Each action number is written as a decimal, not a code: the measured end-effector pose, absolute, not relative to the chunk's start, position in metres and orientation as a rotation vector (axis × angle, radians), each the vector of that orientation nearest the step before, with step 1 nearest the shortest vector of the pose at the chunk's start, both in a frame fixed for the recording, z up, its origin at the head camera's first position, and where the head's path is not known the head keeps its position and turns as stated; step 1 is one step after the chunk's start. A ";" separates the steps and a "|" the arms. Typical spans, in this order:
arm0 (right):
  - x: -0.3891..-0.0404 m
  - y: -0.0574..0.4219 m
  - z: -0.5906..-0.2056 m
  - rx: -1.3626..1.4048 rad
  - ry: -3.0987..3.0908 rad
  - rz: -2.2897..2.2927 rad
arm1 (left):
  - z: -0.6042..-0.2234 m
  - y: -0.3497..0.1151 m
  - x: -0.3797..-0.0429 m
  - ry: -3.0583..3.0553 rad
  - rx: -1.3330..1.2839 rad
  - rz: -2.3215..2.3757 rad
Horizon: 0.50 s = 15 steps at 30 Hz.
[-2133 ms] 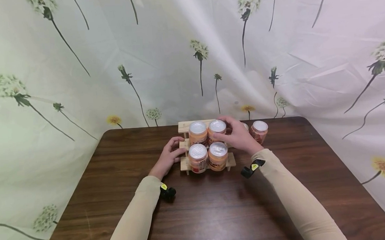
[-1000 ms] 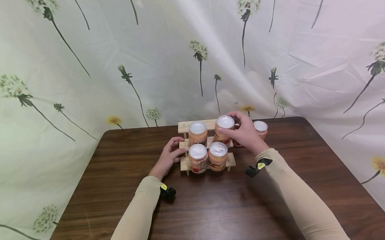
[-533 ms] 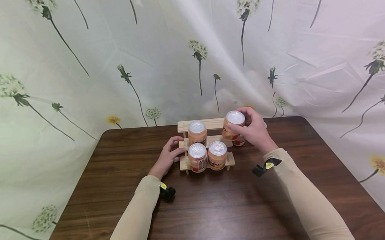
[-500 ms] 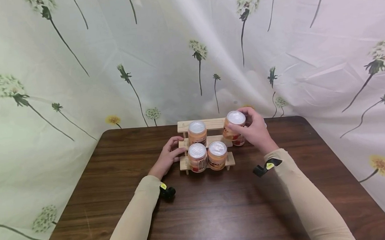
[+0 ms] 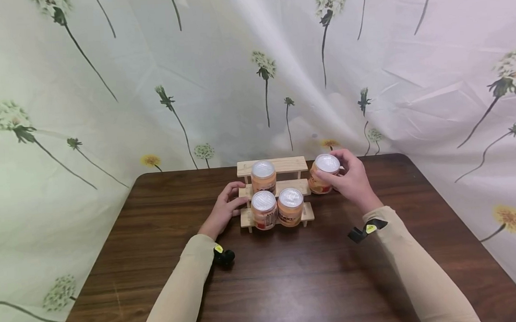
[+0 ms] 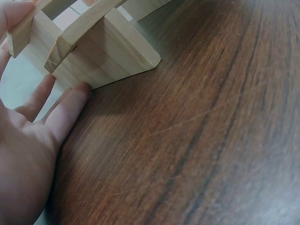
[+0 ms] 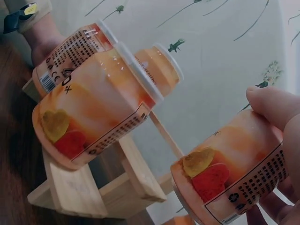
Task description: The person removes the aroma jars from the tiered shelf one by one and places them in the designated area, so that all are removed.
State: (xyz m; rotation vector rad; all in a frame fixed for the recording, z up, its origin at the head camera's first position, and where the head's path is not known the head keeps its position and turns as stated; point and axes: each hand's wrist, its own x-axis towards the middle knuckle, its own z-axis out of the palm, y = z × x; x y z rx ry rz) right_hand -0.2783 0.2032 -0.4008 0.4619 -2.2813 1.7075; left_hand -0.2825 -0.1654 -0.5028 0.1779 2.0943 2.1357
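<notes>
My right hand [image 5: 356, 180] grips an orange plastic jar [image 5: 319, 182] with a silvery lid, just right of a three-tier wooden rack [image 5: 290, 164]. In the right wrist view the thumb lies along the held jar [image 7: 220, 173], near its lid end. My left hand [image 5: 223, 210] rests against the rack's left side. In the left wrist view its fingertips touch the side panel [image 6: 105, 54] close to the table. Three similar jars stay on the rack: one on the middle tier [image 5: 264, 177], and two on the lowest tier, a left jar [image 5: 264, 211] and a right jar [image 5: 290, 208].
The rack stands on a dark wood table [image 5: 263, 276] near its far edge. A white cloth backdrop [image 5: 220, 86] printed with dandelions rises right behind. Other jars behind my right hand are almost wholly hidden in the head view.
My right hand has lifted a jar off the rack's middle tier and carried it right, then lower, beside the rack. The left hand has stayed at the rack's side.
</notes>
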 end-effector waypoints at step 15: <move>-0.269 0.220 -0.421 0.370 -2.398 1.611 | -0.501 -0.164 -0.281 2.113 0.161 2.115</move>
